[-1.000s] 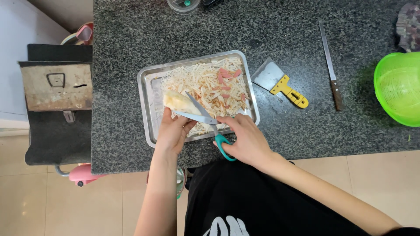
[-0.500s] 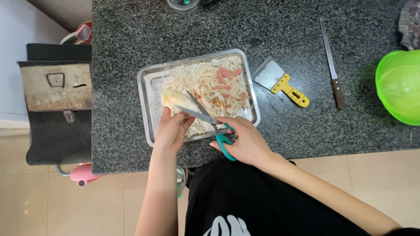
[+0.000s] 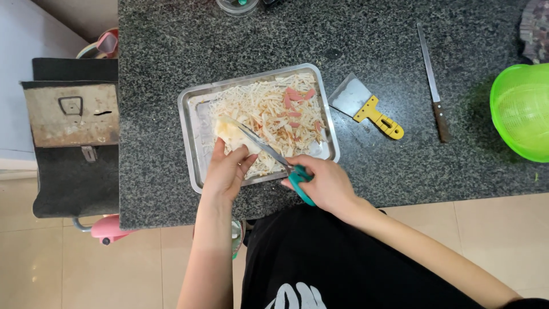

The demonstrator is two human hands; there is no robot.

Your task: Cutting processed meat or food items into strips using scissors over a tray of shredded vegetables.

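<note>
**Currently: cutting over the tray**

Left hand (image 3: 227,170) grips a pale food piece (image 3: 230,136) above the metal tray (image 3: 194,150). Right hand (image 3: 321,183) is closed on teal-handled scissors (image 3: 273,155) — blades at the piece, over shredded strips (image 3: 273,114).

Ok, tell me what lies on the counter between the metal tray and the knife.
In the head view, a yellow-handled scraper lies between the metal tray and the knife, on the granite counter.

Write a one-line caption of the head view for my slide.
Right hand scissors a pale piece held by left hand over tray.
</note>
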